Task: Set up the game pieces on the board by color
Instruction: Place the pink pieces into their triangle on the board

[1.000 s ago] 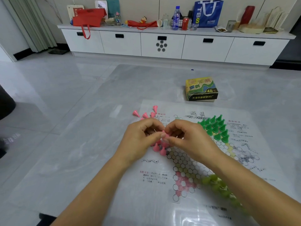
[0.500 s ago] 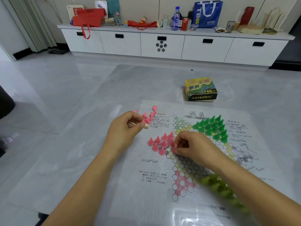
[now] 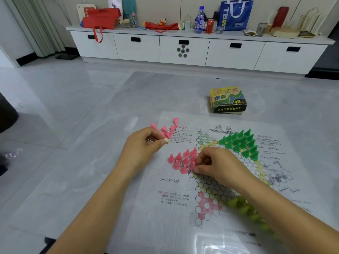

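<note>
I'm counting fifteen dark green pieces (image 3: 240, 143) standing far right, nine upright pink pieces (image 3: 178, 157) left of them, about five loose pink pieces (image 3: 164, 129) lying farther left, and one box (image 3: 228, 101).

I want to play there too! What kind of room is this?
Probably a home living room: a long white drawer cabinet holding a blue bag and water bottle, curtains, and a game board.
</note>
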Available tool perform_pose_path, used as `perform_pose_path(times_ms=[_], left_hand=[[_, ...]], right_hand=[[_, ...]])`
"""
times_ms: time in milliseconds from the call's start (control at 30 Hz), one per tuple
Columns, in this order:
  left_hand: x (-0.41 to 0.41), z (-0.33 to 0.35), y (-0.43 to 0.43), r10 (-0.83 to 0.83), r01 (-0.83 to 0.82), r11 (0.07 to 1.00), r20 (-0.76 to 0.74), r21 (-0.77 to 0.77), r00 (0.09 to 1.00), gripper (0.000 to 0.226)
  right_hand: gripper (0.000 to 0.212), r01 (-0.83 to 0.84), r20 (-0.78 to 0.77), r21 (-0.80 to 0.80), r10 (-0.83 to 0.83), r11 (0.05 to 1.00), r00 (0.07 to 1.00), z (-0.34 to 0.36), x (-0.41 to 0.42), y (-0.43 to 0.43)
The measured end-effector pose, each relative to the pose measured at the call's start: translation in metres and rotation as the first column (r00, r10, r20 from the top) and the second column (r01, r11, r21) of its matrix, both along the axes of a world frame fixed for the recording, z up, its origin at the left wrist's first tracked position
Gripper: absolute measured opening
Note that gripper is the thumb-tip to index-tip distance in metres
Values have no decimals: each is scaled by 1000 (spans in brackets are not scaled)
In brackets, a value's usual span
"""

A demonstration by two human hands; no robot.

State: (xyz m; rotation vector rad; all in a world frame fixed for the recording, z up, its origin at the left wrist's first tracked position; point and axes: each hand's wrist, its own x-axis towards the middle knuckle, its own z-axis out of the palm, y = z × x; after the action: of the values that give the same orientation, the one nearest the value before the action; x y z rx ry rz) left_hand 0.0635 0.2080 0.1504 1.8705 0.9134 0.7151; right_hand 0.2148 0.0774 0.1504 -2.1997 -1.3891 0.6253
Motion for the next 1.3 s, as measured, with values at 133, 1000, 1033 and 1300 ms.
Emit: perform_pose_path(times_ms=[133,1000,1033,1300], left_hand=[[0,-1,0,3,-3,1000,-19,-6,1000,15],[20,-30,24,141,141,849,-475,509,869,28],[19,-30,24,144,135,854,-477,503,867,25],[4,-15,16,107,-55,966,-198,252,974,7]], right_hand=[[17,0,1,-1,0,1000,1000,0,-1,1],[3,66,-47,76,-62,995,997,19,28,-26],[3,78,-57,81,-74,994,996,20,32,-31],[6,191,-162,122,-170,974,972,19,49,-57]])
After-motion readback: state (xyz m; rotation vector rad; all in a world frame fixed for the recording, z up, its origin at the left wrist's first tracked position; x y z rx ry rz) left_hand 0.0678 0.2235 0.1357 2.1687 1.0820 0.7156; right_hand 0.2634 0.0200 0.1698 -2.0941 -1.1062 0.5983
